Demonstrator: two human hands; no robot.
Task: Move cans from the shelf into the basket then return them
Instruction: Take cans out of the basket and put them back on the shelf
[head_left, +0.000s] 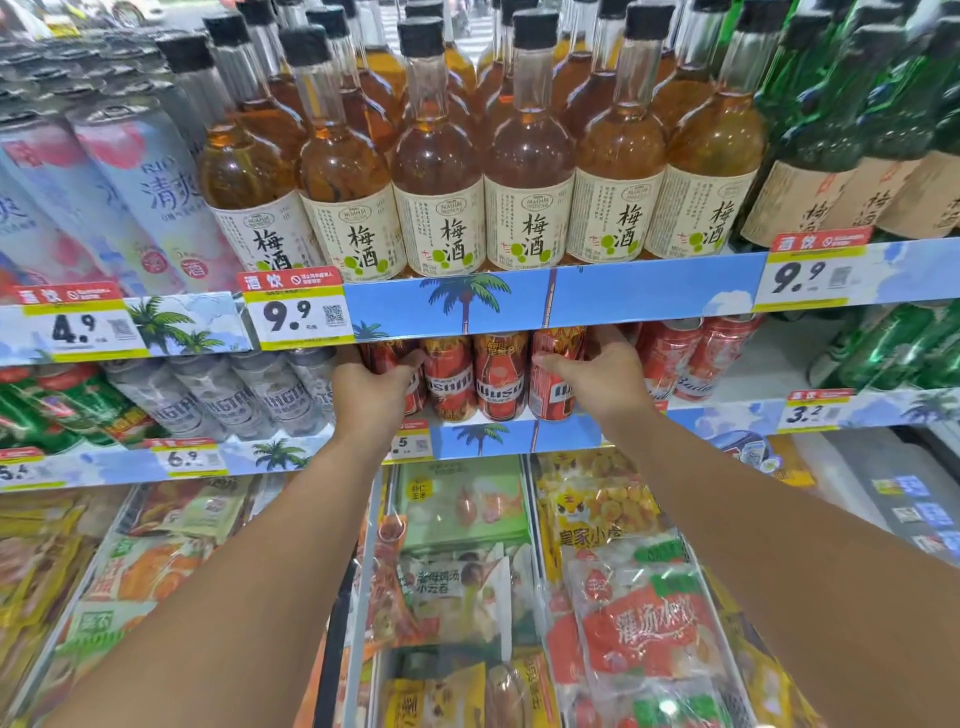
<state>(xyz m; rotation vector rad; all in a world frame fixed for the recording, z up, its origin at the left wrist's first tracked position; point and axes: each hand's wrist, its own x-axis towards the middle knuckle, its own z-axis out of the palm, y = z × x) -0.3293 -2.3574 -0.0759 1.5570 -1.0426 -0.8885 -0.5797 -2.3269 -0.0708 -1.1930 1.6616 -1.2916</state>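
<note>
A row of red cans stands on the middle shelf (488, 436) under a blue palm-tree strip. My left hand (371, 392) is wrapped around the leftmost red can (382, 358), which is mostly hidden by the fingers. My right hand (597, 376) grips another red can (553, 374) at the right end of the row, thumb across its front. Two red cans (475, 376) stand untouched between my hands. No basket is in view.
Amber plum-wine bottles (441, 171) fill the shelf above, green bottles (857, 130) to their right. Silver cans (239, 400) stand left of my hands, more red cans (685, 364) right. An open chest of packaged frozen food (467, 587) lies below my arms.
</note>
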